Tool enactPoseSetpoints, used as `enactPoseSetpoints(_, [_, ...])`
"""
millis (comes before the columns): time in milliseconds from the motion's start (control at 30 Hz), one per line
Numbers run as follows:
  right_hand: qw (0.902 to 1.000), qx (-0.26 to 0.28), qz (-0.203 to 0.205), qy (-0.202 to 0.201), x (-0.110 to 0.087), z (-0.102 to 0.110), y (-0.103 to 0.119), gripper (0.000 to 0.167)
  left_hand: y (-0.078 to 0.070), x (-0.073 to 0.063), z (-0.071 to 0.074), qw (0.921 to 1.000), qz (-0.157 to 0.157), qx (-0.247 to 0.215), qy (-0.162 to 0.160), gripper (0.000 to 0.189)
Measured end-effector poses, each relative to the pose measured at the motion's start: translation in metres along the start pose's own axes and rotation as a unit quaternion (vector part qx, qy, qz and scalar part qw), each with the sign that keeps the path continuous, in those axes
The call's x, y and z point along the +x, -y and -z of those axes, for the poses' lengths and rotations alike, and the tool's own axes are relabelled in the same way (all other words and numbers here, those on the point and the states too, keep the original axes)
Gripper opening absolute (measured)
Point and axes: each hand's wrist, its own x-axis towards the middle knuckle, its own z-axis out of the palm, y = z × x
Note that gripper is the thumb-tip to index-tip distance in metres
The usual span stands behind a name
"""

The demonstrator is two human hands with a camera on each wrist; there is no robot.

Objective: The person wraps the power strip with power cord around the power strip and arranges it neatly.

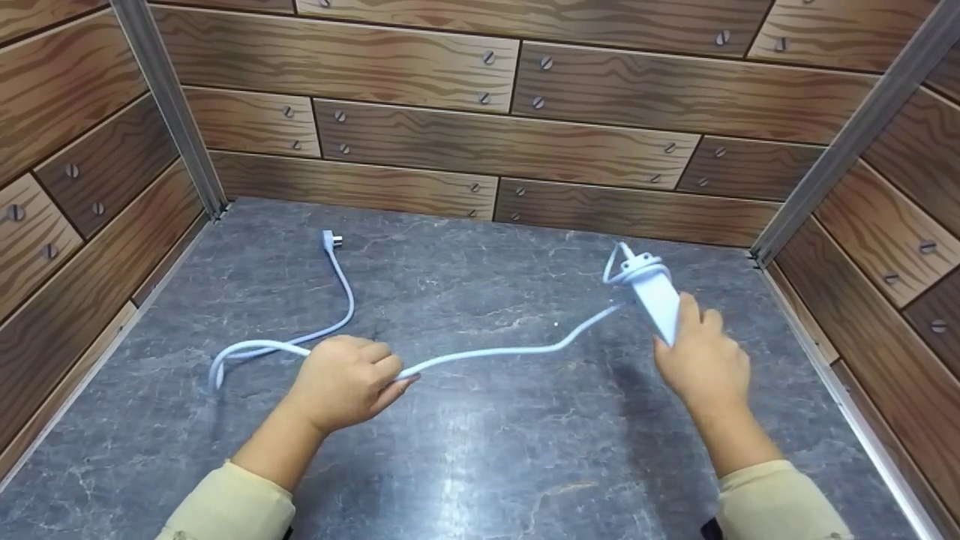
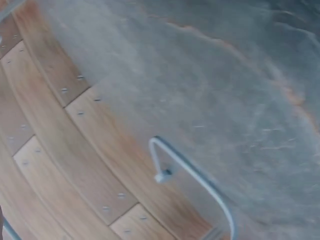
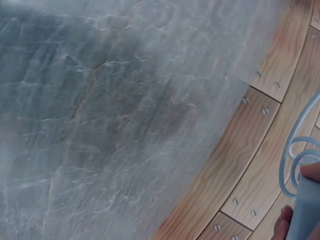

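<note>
My right hand (image 1: 707, 364) grips the near end of a white power strip (image 1: 655, 300), held tilted above the tabletop. Its cord (image 1: 510, 351) is wound around the far end of the strip and then runs left. My left hand (image 1: 345, 382) holds the middle of this cord in curled fingers. Beyond that hand the cord loops back to a white plug (image 1: 328, 241) with metal prongs, at the back left. The left wrist view shows the plug (image 2: 162, 176) and a bend of cord. At the right wrist view's edge, fingers (image 3: 282, 225) hold the strip (image 3: 304, 210) beside cord loops (image 3: 285, 160).
A dark grey marble-patterned tabletop (image 1: 465, 292) lies below. Wood-plank panels with printed screws (image 1: 420, 124) stand at the back and both sides. Metal posts rise at the left corner (image 1: 169, 97) and the right corner (image 1: 840, 142).
</note>
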Motion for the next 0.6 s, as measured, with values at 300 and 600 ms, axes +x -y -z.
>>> enactPoseSetpoints(300, [0.9965, -0.057, 0.043, 0.042, -0.007, -0.012, -0.001, 0.066, -0.002, 0.029, 0.021, 0.9975, -0.017, 0.011, -0.068, 0.037])
enactPoseSetpoints(600, [0.9792, -0.126, 0.155, 0.036, -0.016, -0.024, 0.009, 0.071, 0.003, 0.052, 0.035, 0.9926, 0.013, 0.028, -0.117, 0.039])
